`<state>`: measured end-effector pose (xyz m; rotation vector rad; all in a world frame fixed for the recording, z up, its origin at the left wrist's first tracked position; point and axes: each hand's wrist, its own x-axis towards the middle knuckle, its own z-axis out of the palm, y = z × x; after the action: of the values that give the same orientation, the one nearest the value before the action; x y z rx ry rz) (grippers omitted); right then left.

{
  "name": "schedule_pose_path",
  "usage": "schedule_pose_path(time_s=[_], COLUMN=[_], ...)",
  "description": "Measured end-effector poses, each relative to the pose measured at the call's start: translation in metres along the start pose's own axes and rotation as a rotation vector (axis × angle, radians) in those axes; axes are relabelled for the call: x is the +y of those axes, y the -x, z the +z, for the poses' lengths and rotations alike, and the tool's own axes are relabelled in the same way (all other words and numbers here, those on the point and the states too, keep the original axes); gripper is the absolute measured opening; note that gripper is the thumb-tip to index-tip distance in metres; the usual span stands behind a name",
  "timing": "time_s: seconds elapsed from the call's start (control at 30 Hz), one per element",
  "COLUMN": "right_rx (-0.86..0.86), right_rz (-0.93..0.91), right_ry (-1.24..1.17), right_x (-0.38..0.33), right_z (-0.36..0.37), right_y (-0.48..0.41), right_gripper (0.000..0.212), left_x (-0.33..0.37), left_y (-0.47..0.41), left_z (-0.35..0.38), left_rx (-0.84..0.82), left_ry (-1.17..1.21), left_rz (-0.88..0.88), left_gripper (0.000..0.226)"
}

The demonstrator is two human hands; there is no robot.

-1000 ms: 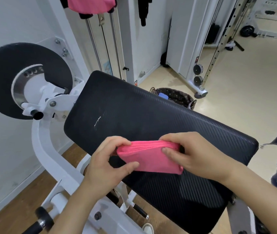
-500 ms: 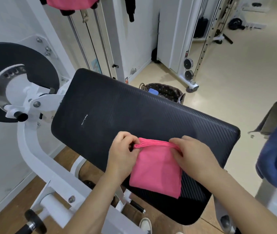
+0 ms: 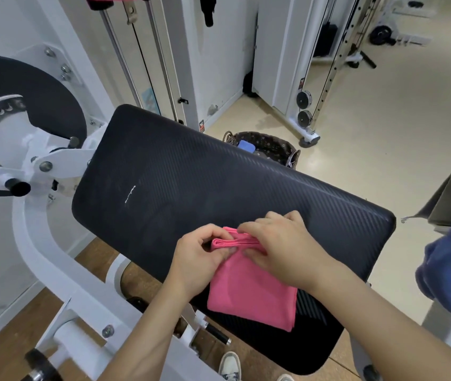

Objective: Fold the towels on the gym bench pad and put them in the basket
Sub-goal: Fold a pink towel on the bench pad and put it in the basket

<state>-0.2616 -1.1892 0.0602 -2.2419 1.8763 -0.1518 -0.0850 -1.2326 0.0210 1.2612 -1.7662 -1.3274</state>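
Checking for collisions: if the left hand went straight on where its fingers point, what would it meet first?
The left hand pinches the folded edge of the pink towel; going on, it would probably meet the right hand just beyond.

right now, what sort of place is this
Most likely a gym: a black bench pad on a white machine frame, cable pulleys behind, a weight plate further back.

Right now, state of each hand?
Left hand: pinching the folded top edge of the pink towel.
Right hand: fingers curled over the same edge, gripping it.
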Motion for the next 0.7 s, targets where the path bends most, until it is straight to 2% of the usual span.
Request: schedule_pose_path(time_s=[0.13, 0.3, 0.43, 0.53, 0.7], right_rx=[-0.066, 0.058, 0.139, 0.161, 0.132], right_rz=[0.110, 0.206, 0.329, 0.377, 0.380], right_ry=[0.035, 0.077, 0.022, -0.034, -0.090], right_x=[0.016, 0.017, 0.017, 0.018, 0.022], right_z=[-0.006, 0.000, 0.007, 0.010, 0.004], right_y=[0.007, 0.018, 0.025, 0.028, 0.025], right_gripper=[0.023, 0.024, 0.020, 0.018, 0.019], left_x=[-0.007, -0.007, -0.005, -0.005, -0.008], left_y=[-0.003, -0.008, -0.006, -0.004, -0.006], left_z=[0.003, 0.010, 0.015, 0.021, 0.025], left_rx=[0.030, 0.079, 0.118, 0.170, 0.259], left_ry=[-0.003, -0.068, -0.096, -0.093, -0.164], left_rz=[-0.070, -0.075, -0.098, -0.127, -0.081], left_gripper=[0.012, 0.013, 0.015, 0.015, 0.022])
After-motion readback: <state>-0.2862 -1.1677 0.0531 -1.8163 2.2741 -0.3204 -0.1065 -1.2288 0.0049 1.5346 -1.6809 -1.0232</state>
